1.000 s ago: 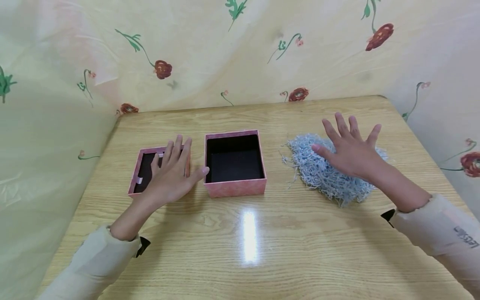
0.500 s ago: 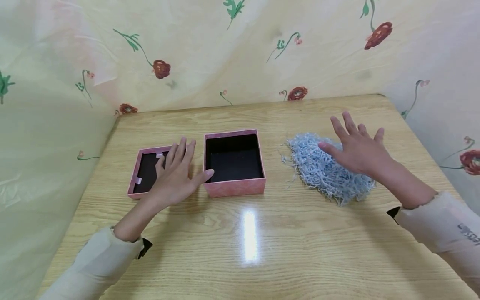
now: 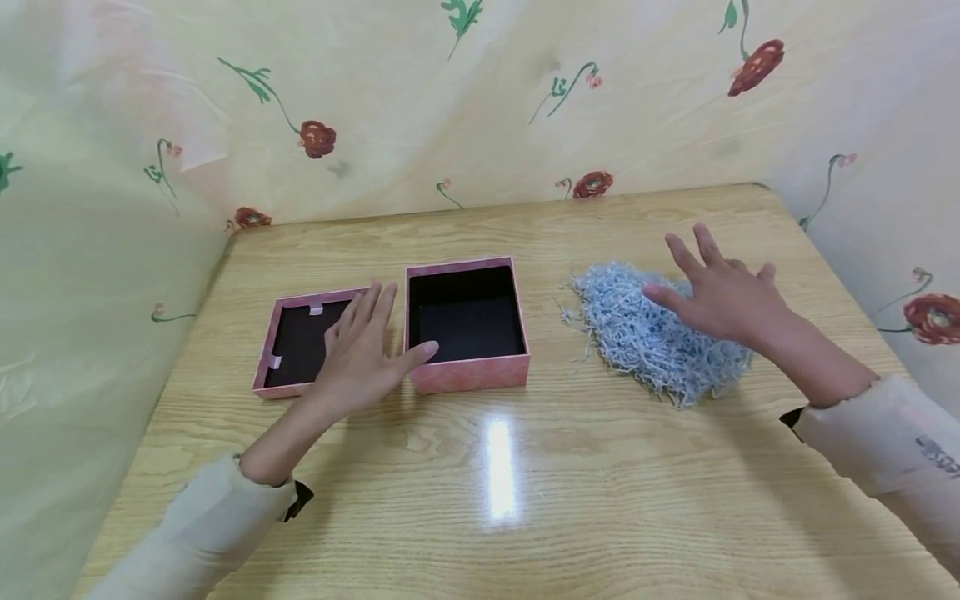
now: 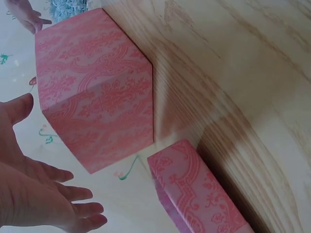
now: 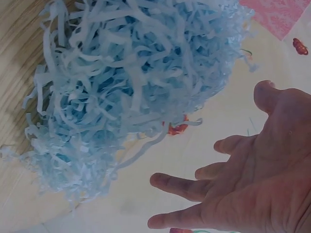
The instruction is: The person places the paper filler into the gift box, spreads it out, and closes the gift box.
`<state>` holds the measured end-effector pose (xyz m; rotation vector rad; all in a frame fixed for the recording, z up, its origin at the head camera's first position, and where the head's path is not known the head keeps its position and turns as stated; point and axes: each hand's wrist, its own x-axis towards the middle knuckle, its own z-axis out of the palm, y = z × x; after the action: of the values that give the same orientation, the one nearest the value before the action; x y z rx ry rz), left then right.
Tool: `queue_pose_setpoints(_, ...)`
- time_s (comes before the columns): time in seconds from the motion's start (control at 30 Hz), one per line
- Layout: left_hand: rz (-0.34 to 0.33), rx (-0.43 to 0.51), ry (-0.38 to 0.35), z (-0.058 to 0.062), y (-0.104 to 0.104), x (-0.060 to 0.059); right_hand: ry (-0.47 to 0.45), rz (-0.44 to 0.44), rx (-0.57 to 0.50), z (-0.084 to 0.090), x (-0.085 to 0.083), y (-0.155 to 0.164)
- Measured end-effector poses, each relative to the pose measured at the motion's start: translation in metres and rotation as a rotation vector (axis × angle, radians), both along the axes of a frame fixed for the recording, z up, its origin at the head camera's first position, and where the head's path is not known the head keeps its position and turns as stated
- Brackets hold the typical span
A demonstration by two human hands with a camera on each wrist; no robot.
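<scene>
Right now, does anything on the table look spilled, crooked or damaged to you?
A small thing: a few strands straggle out of the blue shredded-paper heap on the wooden table, toward the pink patterned box, so it looks slightly untidy. No damage shows on the box or the shallow pink lid.

Bright head view; glare (image 3: 500, 471) streaks the table (image 3: 615, 508) between, and nearer than, left grip (image 3: 362, 358) and right grip (image 3: 723, 300); wrist views dimmer, softer.
</scene>
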<state>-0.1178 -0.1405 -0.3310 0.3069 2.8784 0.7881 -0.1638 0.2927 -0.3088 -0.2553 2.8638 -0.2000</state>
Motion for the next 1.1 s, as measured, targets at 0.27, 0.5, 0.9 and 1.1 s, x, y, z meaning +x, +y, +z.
queue_pose_setpoints(0.27,0.024,0.030,-0.020,-0.003,0.003,0.001,-0.064,-0.004,-0.037,-0.004,-0.003,0.005)
queue_pose_setpoints(0.5,0.049,0.143,-0.049,-0.007,0.005,0.002,-0.110,0.009,-0.082,-0.009,-0.008,0.010)
queue_pose_setpoints(0.9,0.037,0.284,-0.064,-0.009,0.008,0.001,-0.148,0.033,-0.151,-0.020,-0.015,0.016)
queue_pose_setpoints(1.1,0.031,0.305,-0.077,-0.011,0.009,0.000,-0.145,0.058,-0.177,-0.025,-0.015,0.018)
